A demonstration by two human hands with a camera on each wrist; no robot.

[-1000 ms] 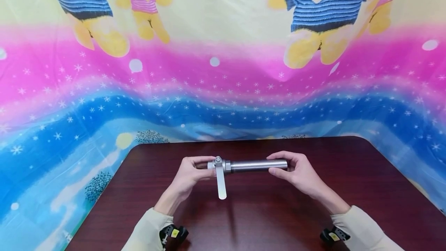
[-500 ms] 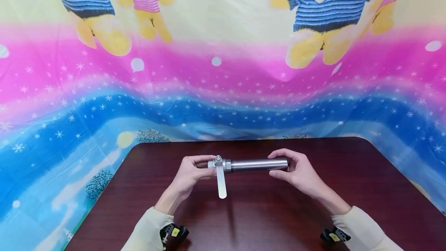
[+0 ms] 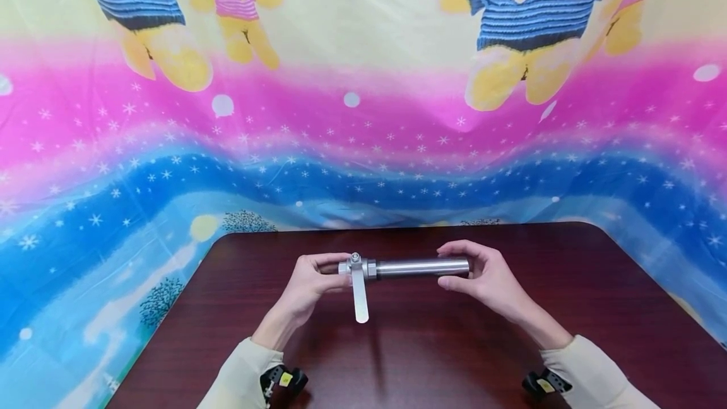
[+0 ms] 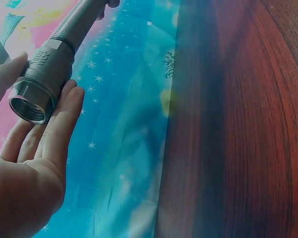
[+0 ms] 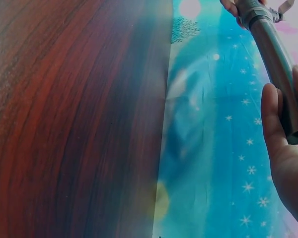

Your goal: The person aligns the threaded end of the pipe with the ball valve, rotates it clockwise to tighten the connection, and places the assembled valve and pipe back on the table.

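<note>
A steel ball valve [image 4: 42, 64] with a flat lever handle [image 3: 360, 300] is joined to one end of a smooth metal pipe [image 3: 417, 267]. Both are held up level above the table, the lever pointing toward me. My left hand [image 3: 307, 284] grips the valve body between thumb and fingers. In the left wrist view the valve's threaded open end faces the palm. At the pipe's free end, my right hand [image 3: 488, 278] has its thumb and curled fingers around the tube. The right wrist view shows fingers [image 5: 272, 119] beside the pipe, partly hidden by it.
A dark red-brown wooden table [image 3: 454, 346] with rounded far corners lies beneath the hands. Behind and at its sides hangs a colourful cloth [image 3: 352, 144] with printed bears and snowflakes. Small black devices [image 3: 284, 381] are strapped at both sleeves.
The right fingers have lifted and spread slightly around the pipe's end. The left hand, valve and pipe stay almost where they were.
</note>
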